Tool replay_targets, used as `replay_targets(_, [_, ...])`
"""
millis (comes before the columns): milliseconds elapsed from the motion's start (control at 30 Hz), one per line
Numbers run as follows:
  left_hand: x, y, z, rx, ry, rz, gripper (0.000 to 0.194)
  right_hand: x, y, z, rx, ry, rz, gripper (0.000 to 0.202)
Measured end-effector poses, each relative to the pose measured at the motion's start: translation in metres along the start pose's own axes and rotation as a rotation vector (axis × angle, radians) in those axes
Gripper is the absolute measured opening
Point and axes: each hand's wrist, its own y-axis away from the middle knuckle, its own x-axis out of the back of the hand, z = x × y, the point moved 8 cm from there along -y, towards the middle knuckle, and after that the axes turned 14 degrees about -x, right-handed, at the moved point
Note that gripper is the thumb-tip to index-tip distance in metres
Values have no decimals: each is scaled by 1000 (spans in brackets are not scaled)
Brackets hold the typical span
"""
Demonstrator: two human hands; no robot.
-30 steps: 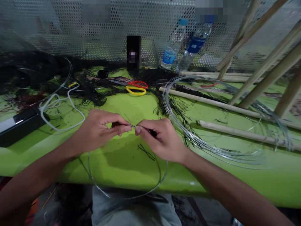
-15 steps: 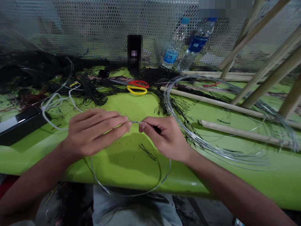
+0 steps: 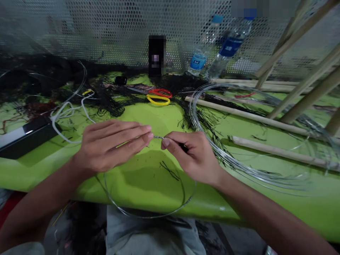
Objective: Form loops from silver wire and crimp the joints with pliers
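Note:
A thin silvery wire loop point(image 3: 148, 216) hangs between my hands, its lower arc dropping past the front edge of the green table. At its top, a short twisted stretch of wire point(image 3: 158, 137) shows between my fingertips. My left hand point(image 3: 114, 145) pinches the wire from the left, fingers straight and pressed together, the thumb hidden. From the right, my right hand point(image 3: 190, 152) grips the twist between thumb and curled forefinger. Below the hands, a few short black threads point(image 3: 170, 170) lie on the green table point(image 3: 148, 163).
A coil of wire point(image 3: 239, 169) and wooden sticks point(image 3: 278, 152) lie to the right. Scissors point(image 3: 158, 100) with red and yellow handles lie behind my hands amid black netting point(image 3: 111, 106). Two water bottles point(image 3: 198, 62) stand at the mesh wall. A white cord point(image 3: 54, 122) and black box point(image 3: 32, 140) are left.
The view has shifted slightly, so the surroundings sit a little further right. Both hands keep their hold on the wire, with the left fingers slightly changed in position.

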Motion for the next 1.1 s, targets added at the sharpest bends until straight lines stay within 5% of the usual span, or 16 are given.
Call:
replay_targets(400, [-23, 12, -17, 331, 326, 6, 28, 1, 0, 0, 56, 53, 14, 33])
replay_targets(800, [-55, 33, -32, 878, 792, -227, 28, -4, -5, 6, 9, 92, 3, 35])
replay_targets(1000, [-69, 32, -33, 911, 1080, -253, 29, -6, -6, 8, -12, 76, -6, 35])
replay_targets(1100, [-64, 28, -37, 792, 899, -285, 23, -6, -7, 9, -33, 65, -15, 35])
